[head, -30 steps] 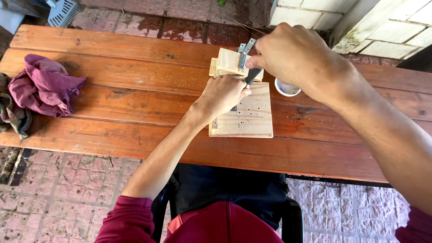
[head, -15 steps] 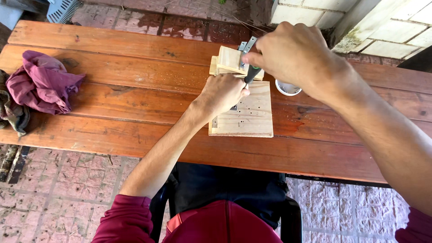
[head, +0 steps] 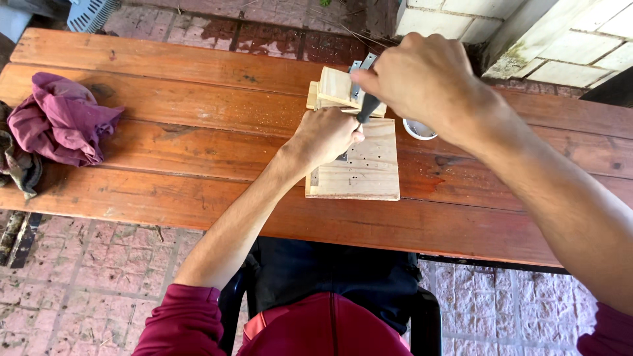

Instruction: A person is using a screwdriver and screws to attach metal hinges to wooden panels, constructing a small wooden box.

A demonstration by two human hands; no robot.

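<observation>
A crumpled maroon cloth (head: 62, 118) was seen well to the left of the left hand (head: 328, 135), at the far end of the table, with a darker rag (head: 14, 165) beside it. A small white cup (head: 419, 130) was partly hidden just under the right hand (head: 425, 82). Much of the work was blocked from view by both hands and the right forearm.

The pale wooden board (head: 361, 170) lay flat beneath the left hand, several small holes being visible in its face. A smaller wooden block (head: 336, 89) was stacked at its far edge, and a grey metal bracket (head: 359, 69) stood against it, just left of the right hand's fingers. The left hand was pressed, curled, on the board. The right hand was clamped around a dark tool handle (head: 367, 107) (its tip could not be made out).

The table (head: 198, 138) was built of reddish-brown planks, dusted with pale specks. Brick paving (head: 86, 283) was seen below, and a white block wall (head: 567, 33) beyond the right hand.
</observation>
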